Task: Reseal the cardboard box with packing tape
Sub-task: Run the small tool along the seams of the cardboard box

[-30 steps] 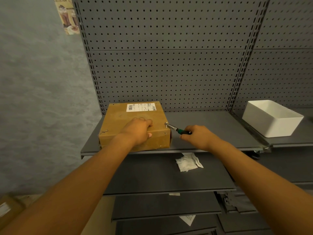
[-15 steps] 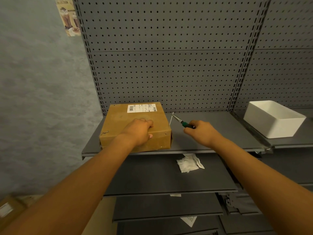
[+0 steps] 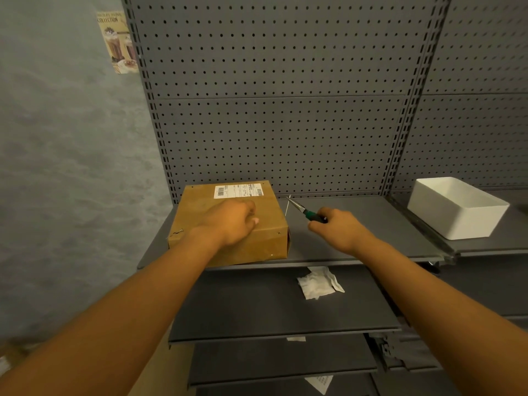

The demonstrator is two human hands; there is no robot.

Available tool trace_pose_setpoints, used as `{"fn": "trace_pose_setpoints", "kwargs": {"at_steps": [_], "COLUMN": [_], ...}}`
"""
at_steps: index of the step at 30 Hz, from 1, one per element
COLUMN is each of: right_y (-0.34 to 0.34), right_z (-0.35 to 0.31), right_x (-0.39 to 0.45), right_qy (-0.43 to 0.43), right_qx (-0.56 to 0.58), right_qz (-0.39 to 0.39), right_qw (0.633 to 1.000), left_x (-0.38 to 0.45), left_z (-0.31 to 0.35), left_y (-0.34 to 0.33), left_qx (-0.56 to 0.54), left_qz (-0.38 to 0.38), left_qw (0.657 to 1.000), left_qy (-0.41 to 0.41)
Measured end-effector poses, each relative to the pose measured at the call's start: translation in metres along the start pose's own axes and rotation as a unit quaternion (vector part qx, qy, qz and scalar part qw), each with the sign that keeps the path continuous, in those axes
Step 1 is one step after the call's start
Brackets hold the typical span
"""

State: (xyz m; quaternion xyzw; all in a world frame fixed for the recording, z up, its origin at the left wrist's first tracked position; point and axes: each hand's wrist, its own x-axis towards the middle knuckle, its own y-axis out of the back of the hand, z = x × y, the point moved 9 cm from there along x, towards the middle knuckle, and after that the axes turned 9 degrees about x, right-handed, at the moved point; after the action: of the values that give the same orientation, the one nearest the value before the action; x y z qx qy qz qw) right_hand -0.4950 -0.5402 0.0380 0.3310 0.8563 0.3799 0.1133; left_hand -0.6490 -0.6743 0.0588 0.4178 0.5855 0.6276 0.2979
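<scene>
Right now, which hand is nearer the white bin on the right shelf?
Right. The right hand grips green-handled pliers mid-shelf, with open shelf between it and the white bin. The left hand rests on the cardboard box, farther left.

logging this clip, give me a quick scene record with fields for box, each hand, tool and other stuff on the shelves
box: cardboard box on the top shelf, closed, label at its far edge
left hand: left hand rests on the box top
right hand: right hand grips green-handled pliers
tool: jaws hold a thin pin, right of the box
tape: none in view
other: white bin at right; crumpled paper one shelf down
</scene>
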Motion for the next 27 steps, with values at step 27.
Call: {"fn": "trace_pose_setpoints", "kwargs": {"at_steps": [27], "right_y": [0.194], "right_z": [0.117], "right_x": [0.023], "right_qy": [0.019], "right_qx": [-0.024], "right_qz": [0.107], "right_qw": [0.994], "left_x": [0.108], "left_z": [0.224], "left_y": [0.067], "left_qx": [0.215], "left_qz": [0.163], "left_qw": [0.957], "left_qy": [-0.107]}}
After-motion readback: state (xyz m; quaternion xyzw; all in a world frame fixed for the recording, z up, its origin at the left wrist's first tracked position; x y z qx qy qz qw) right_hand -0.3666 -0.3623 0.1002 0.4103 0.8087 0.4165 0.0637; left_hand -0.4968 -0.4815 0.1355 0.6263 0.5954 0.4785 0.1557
